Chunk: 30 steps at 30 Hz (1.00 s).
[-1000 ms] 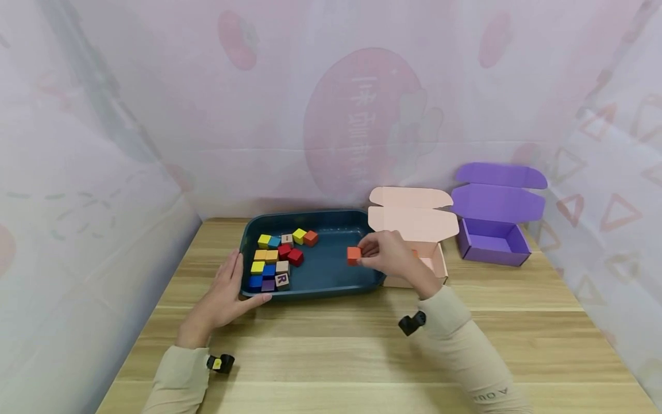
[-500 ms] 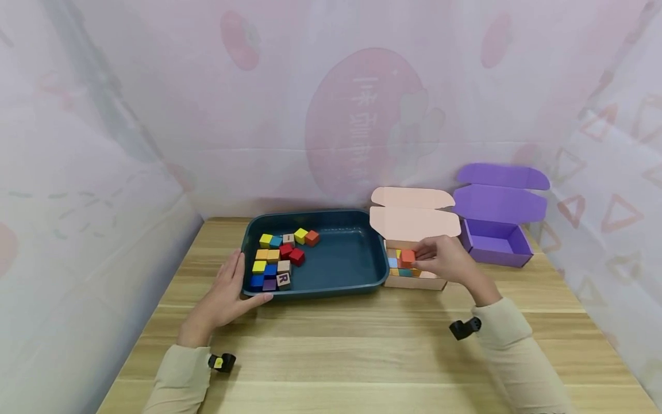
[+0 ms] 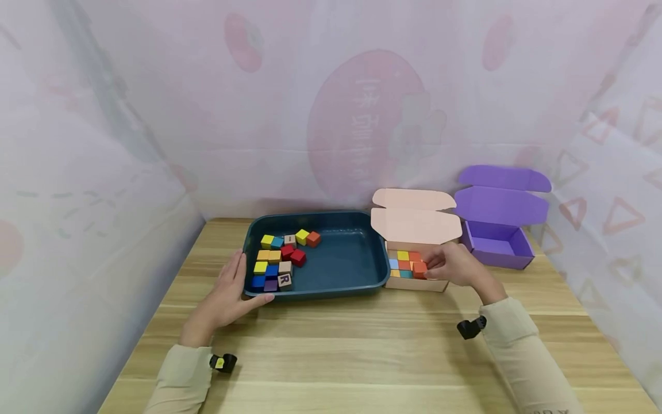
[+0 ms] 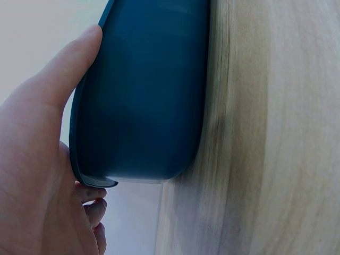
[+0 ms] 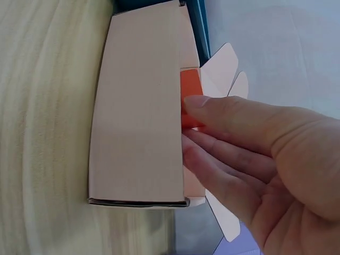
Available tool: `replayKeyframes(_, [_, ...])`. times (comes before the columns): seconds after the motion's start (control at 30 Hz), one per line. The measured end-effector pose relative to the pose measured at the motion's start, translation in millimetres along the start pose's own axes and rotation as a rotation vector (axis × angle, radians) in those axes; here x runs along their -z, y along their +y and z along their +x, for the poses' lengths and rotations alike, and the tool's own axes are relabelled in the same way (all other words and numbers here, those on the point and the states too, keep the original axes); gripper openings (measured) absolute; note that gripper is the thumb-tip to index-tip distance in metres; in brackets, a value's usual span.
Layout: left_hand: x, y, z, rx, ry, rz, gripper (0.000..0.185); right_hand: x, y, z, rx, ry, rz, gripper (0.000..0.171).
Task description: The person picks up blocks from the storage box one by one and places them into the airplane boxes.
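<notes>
My right hand (image 3: 455,265) pinches an orange block (image 3: 419,270) between thumb and fingertips, low inside the peach cardboard box (image 3: 416,284). Several blocks lie in that box beside it, among them a yellow block (image 3: 402,255) and a light blue block (image 3: 393,264). In the right wrist view the front wall of the box hides part of the orange block. My left hand (image 3: 222,293) rests against the left front corner of the dark teal tray (image 3: 341,290), its thumb along the front rim and the fingers along the left side.
Several coloured blocks, including a red block (image 3: 298,257) and a wooden block with an R (image 3: 285,281), sit in the tray's left half. A purple box (image 3: 501,259) with its lid up stands at the right. The peach lid (image 3: 416,225) stands raised at the back.
My right hand has carried the orange block rightward from over the tray into the peach box, then shifted it slightly right and lower there. My left hand has stayed at the tray.
</notes>
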<state>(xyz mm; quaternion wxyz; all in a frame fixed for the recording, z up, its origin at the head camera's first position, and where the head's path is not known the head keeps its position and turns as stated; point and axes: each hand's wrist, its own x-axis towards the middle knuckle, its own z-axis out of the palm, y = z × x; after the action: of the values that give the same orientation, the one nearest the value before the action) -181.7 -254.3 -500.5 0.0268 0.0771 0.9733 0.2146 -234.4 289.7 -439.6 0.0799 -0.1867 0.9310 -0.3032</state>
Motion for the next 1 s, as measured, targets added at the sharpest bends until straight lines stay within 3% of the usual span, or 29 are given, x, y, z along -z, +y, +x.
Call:
replayKeyframes(0.2, [-0.6, 1.5, 1.3, -0.003, 0.003, -0.006, 0.129, 4, -1, 9, -0.048, -0.077, -0.068, 0.024])
replayKeyframes(0.37, [-0.5, 2.2, 0.8, -0.003, 0.002, -0.003, 0.130, 5, -7, 14, -0.113, -0.146, -0.055, 0.017])
replayKeyframes(0.57, [-1.7, 3.3, -0.9, 0.002, 0.001, 0.000, 0.130, 2, -12, 19, -0.190, -0.163, -0.047, 0.007])
replayKeyframes(0.9, [-0.5, 2.1, -2.2, 0.007, -0.001, -0.012, 0.130, -4, -13, 28, -0.385, -0.178, -0.073, 0.008])
replayKeyframes(1.0, [0.1, 1.2, -2.1, 0.004, -0.004, -0.013, 0.131, -6, -15, 34, -0.463, -0.207, -0.053, 0.023])
